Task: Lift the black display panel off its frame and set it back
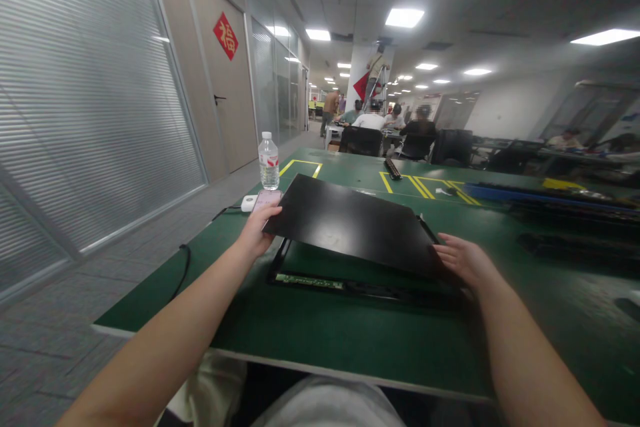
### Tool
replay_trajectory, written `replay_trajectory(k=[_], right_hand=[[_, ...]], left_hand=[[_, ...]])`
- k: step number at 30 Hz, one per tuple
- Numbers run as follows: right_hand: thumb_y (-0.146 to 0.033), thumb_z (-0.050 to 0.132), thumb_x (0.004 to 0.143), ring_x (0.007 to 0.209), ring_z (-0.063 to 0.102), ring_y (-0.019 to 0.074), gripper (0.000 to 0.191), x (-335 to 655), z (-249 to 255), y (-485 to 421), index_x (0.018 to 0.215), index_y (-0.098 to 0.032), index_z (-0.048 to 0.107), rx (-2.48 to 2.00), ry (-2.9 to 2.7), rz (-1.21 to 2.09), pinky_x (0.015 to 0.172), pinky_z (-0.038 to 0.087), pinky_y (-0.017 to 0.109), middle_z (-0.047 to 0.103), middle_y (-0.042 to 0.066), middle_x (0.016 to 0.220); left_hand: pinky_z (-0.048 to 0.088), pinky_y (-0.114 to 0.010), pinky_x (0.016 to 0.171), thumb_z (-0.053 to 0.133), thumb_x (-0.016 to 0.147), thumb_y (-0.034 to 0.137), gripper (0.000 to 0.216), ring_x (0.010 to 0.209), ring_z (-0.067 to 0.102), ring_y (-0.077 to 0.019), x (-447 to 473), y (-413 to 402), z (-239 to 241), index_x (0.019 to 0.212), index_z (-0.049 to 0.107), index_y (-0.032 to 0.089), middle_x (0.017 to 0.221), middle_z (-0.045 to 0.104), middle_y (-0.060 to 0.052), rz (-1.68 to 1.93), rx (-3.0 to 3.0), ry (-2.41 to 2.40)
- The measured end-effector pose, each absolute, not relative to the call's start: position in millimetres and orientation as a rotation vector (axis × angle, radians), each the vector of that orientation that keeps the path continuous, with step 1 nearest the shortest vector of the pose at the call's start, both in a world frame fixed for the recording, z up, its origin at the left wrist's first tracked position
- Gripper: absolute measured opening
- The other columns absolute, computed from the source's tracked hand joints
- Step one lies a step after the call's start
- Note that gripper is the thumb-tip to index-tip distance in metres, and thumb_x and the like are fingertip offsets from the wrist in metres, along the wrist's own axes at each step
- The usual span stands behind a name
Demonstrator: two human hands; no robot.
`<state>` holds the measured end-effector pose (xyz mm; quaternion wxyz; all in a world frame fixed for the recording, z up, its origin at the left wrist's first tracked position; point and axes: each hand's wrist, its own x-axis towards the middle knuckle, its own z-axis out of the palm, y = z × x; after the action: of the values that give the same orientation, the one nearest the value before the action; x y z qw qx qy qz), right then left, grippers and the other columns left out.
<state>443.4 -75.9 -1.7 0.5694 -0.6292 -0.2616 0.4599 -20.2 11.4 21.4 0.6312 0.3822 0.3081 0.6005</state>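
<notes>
A flat black panel [345, 220] is tilted up above a thin black frame [360, 288] that lies on the green table [350, 340]. My left hand [257, 230] grips the panel's left edge and holds it raised. My right hand [463, 259] holds the panel's lower right corner, fingers curled against its edge. A green circuit strip shows along the frame's near side.
A water bottle [269, 161], a phone [267, 199] and a small white device [249, 203] stand at the table's left. Black and blue strips [545, 195] lie at the right. A cable [183, 267] hangs off the left edge. People sit at desks [395, 127] beyond.
</notes>
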Motion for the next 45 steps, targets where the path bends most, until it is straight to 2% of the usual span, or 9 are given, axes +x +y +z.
replay_trajectory(k=[3,10,18,24,35,45], right_hand=[[-0.018,0.056,0.078,0.074,0.071,0.0220,0.050,443,-1,-77,0.128,-0.017,0.056,-1.499,-0.655,1.035,0.067,0.055,0.032,0.074,0.012,0.084],[-0.029,0.054,0.075,0.062,0.065,0.0194,0.045,439,4,-80,0.118,-0.018,0.065,-1.679,-0.717,0.727,0.055,0.043,0.027,0.073,0.009,0.075],[-0.040,0.053,0.072,0.054,0.055,0.0173,0.050,439,2,-82,0.110,-0.013,0.071,-1.766,-0.762,0.569,0.052,0.035,0.028,0.072,0.010,0.070],[-0.039,0.054,0.071,0.053,0.054,0.0179,0.048,438,4,-84,0.107,-0.013,0.072,-1.789,-0.771,0.518,0.055,0.040,0.030,0.070,0.008,0.062],[-0.040,0.055,0.074,0.051,0.054,0.0175,0.044,443,1,-84,0.107,-0.016,0.072,-1.856,-0.805,0.500,0.056,0.042,0.031,0.072,0.007,0.065],[-0.036,0.057,0.073,0.047,0.053,0.0168,0.042,435,4,-85,0.104,-0.013,0.072,-1.783,-0.843,0.520,0.052,0.041,0.029,0.071,0.009,0.062]], left_hand=[[0.053,-0.023,0.065,0.073,0.059,0.014,0.051,0.075,0.070,-0.0183,-22,13,20,0.110,0.071,0.010,0.092,0.077,-0.007,1.385,0.871,0.722],[0.052,-0.024,0.060,0.073,0.062,0.011,0.041,0.069,0.070,-0.0187,-13,8,13,0.103,0.075,0.010,0.083,0.077,-0.008,1.317,0.922,0.760],[0.054,-0.025,0.056,0.068,0.062,0.003,0.036,0.062,0.069,-0.0168,-5,8,7,0.097,0.068,0.013,0.077,0.075,-0.005,1.238,0.914,0.858],[0.055,-0.027,0.059,0.065,0.060,-0.001,0.032,0.063,0.069,-0.0171,-2,4,6,0.089,0.065,0.013,0.075,0.074,-0.005,1.176,0.942,0.885],[0.054,-0.028,0.058,0.065,0.058,0.000,0.035,0.061,0.069,-0.0175,-4,5,3,0.090,0.063,0.014,0.078,0.074,-0.005,1.149,0.979,0.939],[0.046,-0.024,0.050,0.064,0.055,0.009,0.028,0.053,0.061,-0.0156,-8,5,9,0.082,0.063,0.017,0.062,0.067,0.000,1.243,0.998,1.020]])
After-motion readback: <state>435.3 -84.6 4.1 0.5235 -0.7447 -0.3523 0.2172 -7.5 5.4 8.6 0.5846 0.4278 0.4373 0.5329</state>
